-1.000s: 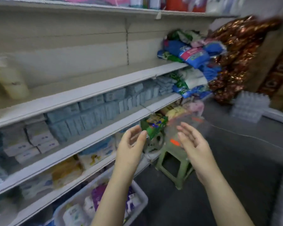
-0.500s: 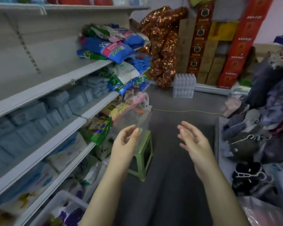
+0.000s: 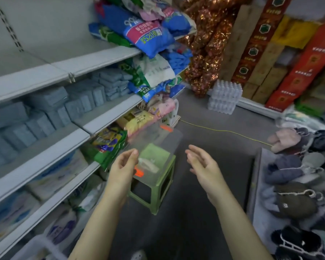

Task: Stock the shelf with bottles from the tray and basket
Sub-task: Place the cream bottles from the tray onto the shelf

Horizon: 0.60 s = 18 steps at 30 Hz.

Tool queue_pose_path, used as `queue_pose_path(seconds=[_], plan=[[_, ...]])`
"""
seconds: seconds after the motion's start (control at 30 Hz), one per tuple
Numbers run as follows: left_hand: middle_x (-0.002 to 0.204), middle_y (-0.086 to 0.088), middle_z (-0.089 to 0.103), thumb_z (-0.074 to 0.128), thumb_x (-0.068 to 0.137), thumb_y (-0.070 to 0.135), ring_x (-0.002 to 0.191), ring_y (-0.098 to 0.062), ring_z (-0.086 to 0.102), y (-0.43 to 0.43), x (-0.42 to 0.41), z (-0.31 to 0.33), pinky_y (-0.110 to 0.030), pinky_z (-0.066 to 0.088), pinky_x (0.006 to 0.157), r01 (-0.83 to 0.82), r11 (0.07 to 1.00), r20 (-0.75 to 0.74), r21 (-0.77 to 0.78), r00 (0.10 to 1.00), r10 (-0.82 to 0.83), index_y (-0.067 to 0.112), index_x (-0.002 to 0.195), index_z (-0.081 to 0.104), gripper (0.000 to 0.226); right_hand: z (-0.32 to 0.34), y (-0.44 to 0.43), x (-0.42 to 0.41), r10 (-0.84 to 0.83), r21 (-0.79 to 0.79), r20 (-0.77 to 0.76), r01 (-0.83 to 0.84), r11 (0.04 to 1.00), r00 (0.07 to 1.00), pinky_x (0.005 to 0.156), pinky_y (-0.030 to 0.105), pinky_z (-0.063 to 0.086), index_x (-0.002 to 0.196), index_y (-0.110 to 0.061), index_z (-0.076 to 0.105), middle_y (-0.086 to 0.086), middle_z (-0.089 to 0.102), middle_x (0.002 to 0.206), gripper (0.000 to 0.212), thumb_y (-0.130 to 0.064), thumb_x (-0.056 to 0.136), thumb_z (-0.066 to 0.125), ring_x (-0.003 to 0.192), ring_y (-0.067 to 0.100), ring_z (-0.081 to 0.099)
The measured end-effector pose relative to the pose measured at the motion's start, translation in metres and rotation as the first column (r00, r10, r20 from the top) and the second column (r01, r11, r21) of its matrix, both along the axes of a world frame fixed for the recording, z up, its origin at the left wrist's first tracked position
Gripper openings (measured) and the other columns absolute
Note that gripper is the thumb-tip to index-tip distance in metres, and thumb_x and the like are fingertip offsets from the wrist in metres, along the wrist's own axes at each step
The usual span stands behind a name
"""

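Grey floor (image 3: 204,109) runs between stocked shelves (image 3: 101,61) and stacked cartons (image 3: 259,45)

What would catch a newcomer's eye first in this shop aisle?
The left hand and right hand reach out open towards a clear box on a green stool mid-aisle. Bright blue bags pile on the upper shelf at left, and a wrapped pack of water bottles stands on the floor behind.
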<state>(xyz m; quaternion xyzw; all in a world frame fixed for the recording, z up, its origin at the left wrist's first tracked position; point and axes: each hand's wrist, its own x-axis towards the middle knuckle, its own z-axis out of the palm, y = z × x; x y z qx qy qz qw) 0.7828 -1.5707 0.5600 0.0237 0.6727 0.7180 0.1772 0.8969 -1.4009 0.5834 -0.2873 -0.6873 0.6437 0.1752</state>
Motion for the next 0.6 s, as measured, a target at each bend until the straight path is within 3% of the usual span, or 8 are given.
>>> queue_pose_path(seconds=[0.1, 0.27, 0.47, 0.53, 0.6], plan=[[0.115, 0.004, 0.066, 0.055, 0.095, 0.039, 0.108, -0.012, 0.062, 0.013, -0.043, -0.007, -0.032, 0.050, 0.087, -0.010, 0.998, -0.002, -0.056, 1.000, 0.009, 0.017, 0.120, 0.062, 0.034, -0.003, 0.019, -0.040, 0.037, 0.010, 0.019, -0.037, 0.999, 0.999, 0.101, 0.026, 0.046, 0.122, -0.033, 0.057, -0.014, 0.062, 0.123, 0.025, -0.026, 0.098, 0.055, 0.114, -0.002, 0.057], [0.113, 0.007, 0.067, 0.059, 0.092, 0.045, 0.108, -0.012, 0.062, 0.035, -0.087, -0.024, -0.037, 0.050, 0.095, -0.023, 0.992, 0.049, -0.127, 0.998, 0.029, 0.027, 0.109, 0.065, 0.026, -0.031, 0.047, -0.090, 0.086, -0.030, 0.134, -0.083, 0.996, 0.987, 0.103, 0.036, 0.046, 0.117, -0.036, 0.061, -0.012, 0.064, 0.121, 0.022, -0.035, 0.095, 0.057, 0.113, 0.004, 0.059], [0.109, 0.006, 0.064, 0.060, 0.092, 0.039, 0.106, -0.014, 0.061, 0.058, -0.129, -0.072, -0.039, 0.047, 0.100, -0.137, 0.966, 0.146, -0.220, 0.974, 0.172, 0.026, 0.103, 0.061, 0.017, -0.098, 0.088, -0.176, 0.286, -0.102, 0.276, -0.268, 0.958, 0.918, 0.102, 0.038, 0.047, 0.110, -0.034, 0.063, -0.006, 0.064, 0.122, 0.016, -0.036, 0.094, 0.060, 0.113, 0.013, 0.061], [0.105, 0.005, 0.066, 0.059, 0.092, 0.042, 0.102, -0.014, 0.062, 0.060, -0.139, -0.087, -0.036, 0.050, 0.095, -0.127, 0.953, 0.220, -0.276, 0.957, 0.191, 0.027, 0.099, 0.061, 0.017, -0.121, 0.098, -0.196, 0.344, -0.112, 0.320, -0.325, 0.939, 0.883, 0.100, 0.038, 0.048, 0.102, -0.034, 0.062, 0.002, 0.066, 0.119, 0.008, -0.031, 0.095, 0.059, 0.110, 0.020, 0.063], [0.079, 0.009, 0.070, 0.055, 0.096, 0.034, 0.087, -0.015, 0.061, 0.066, -0.152, -0.102, -0.022, 0.050, 0.076, -0.169, 0.935, 0.305, -0.312, 0.914, 0.267, 0.023, 0.086, 0.059, 0.015, -0.140, 0.113, -0.219, 0.422, -0.120, 0.358, -0.407, 0.905, 0.833, 0.094, 0.034, 0.049, 0.095, -0.034, 0.060, 0.008, 0.067, 0.116, 0.011, -0.024, 0.097, 0.057, 0.107, 0.024, 0.063]])
